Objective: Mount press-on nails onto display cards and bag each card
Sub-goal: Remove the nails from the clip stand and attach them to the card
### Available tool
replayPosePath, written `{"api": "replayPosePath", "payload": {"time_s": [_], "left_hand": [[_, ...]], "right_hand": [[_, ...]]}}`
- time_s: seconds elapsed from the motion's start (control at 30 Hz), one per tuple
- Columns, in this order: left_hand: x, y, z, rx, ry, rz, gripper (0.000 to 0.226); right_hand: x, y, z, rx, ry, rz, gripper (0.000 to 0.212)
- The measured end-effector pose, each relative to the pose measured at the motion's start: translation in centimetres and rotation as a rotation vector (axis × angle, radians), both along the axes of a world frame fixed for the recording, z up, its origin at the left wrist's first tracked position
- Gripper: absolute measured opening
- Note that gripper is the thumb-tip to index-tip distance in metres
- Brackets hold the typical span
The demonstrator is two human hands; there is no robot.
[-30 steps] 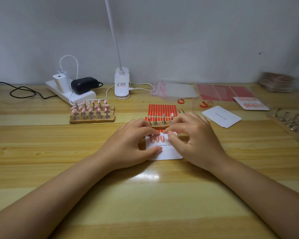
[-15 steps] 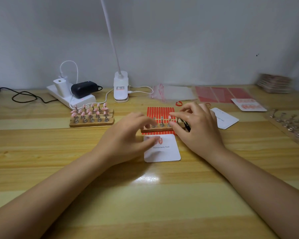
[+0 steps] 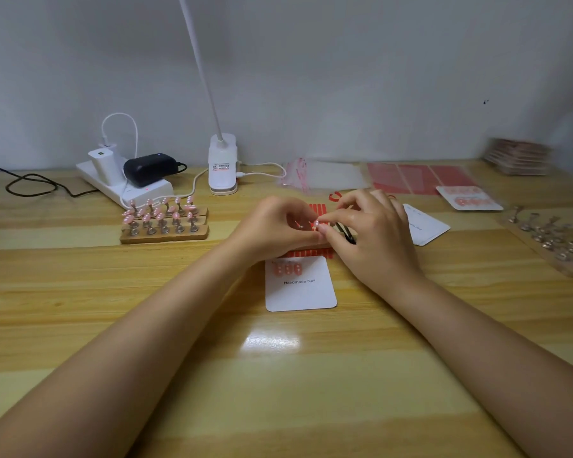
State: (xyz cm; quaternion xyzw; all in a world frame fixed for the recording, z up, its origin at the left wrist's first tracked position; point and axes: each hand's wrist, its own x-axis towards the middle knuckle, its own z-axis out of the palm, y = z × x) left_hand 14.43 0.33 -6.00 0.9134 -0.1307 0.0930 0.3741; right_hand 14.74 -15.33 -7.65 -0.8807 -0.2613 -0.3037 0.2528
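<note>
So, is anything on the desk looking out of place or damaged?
Nothing stands out. The display card lies flat with three nails in a row; the nail stands sit upright on their wooden holder, and both hands work over the red strips.

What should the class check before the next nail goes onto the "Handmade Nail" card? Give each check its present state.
1. Nail pinched between both hands, left and right: ok.
2. Card lies flat with bare space beside the three mounted nails: ok.
3. Adhesive on the nail's back: cannot tell.
4. Tweezers within reach, under the right hand: ok.
5. More nails wait on the stand: ok.
6. Bag ready behind: ok.
</note>
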Motion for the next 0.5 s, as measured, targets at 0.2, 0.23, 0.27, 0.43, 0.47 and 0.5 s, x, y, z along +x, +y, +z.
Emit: {"api": "replayPosePath", "payload": {"time_s": [0.2, 0.23, 0.27, 0.43, 0.47, 0.5], "left_hand": [[0.2, -0.1, -0.7, -0.11, 0.027, 0.043, 0.004], [0.2, -0.2, -0.8, -0.139, 0.032, 0.052, 0.006], [0.2, -0.1, -0.9, -0.162, 0.031, 0.056, 0.009], [0.1, -0.2, -1.3, -0.208, 0.017, 0.045, 0.008], [0.0, -0.2, -1.4, -0.215, 0.016, 0.039, 0.008], [0.0, -0.2, -1.4, -0.221, 0.016, 0.035, 0.009]], "right_hand": [[-0.1, 0.1, 0.1, -0.022, 0.004, 0.005, 0.013], [-0.1, 0.1, 0.2, -0.027, 0.002, 0.007, 0.013], [-0.1, 0.1, 0.2, -0.03, 0.001, 0.007, 0.013], [-0.2, 0.2, 0.2, -0.036, -0.013, 0.001, 0.009], [-0.2, 0.2, 0.3, -0.037, -0.017, 0.0, 0.009], [-0.2, 0.2, 0.3, -0.04, -0.018, -0.002, 0.008]]}}
